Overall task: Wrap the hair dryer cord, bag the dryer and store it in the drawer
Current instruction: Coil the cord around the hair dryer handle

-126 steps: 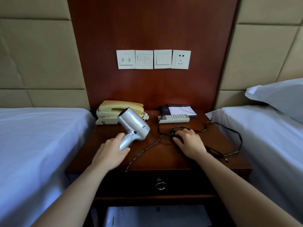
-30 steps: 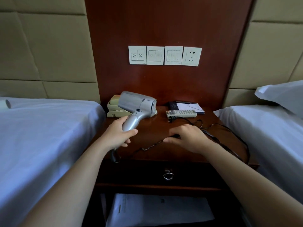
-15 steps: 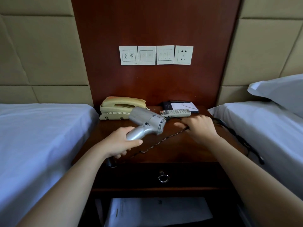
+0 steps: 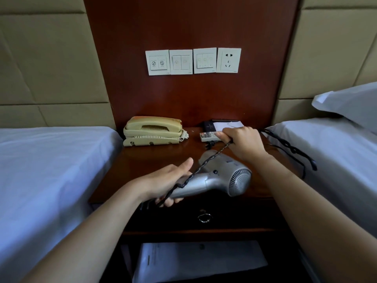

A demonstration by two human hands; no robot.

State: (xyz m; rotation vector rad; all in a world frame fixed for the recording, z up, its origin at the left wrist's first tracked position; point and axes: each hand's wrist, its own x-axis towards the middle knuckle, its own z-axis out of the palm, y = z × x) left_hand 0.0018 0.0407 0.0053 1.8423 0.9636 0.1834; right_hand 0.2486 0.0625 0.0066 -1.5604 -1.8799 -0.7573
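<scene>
Wood nightstand btwn white beds, beige padded wall w/ red-brown panel.

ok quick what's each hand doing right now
Left hand: closed, holding the hair dryer by its handle.
Right hand: closed, fingers pinching the cord, stretched taut across the dryer.

Only the person's arms and hands are in view. The left hand and the right hand are bare, with slim fingers and smooth backs. Soft knuckle ridges show on the right hand. The left forearm and the right forearm are uncovered from the wrists down to the picture's lower edge. They are slender at the wrist and broaden toward the elbow. Any clothing lies beyond the frame, and the fingernails are too small to make out.
</scene>
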